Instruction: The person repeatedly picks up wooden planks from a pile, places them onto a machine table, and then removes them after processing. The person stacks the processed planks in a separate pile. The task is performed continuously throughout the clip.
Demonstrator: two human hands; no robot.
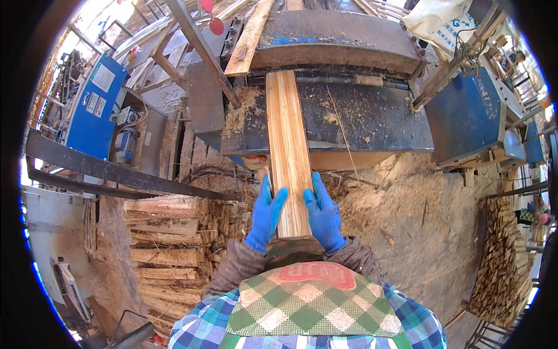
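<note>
A long wooden board [289, 139] with pale, streaked grain runs straight ahead of me. Its far end lies at the slot of a woodworking machine [343, 32], over the dark metal infeed table [366, 116]. The near part juts out past the table's front edge toward my body. My left hand [268, 212], in a blue glove, grips the board's left edge with the thumb on top. On the opposite edge, my right hand [323, 215], gloved alike, holds the board with its thumb on the upper face. The fingers under the board are hidden.
Stacked rough boards [168, 244] stand at my left. A dark metal rail [128, 168] runs above them. Blue machine cabinets [97, 104] flank both sides. Another board [250, 38] lies on the machine top. Sawdust covers the floor [407, 215]; a large wood pile [500, 267] is far right.
</note>
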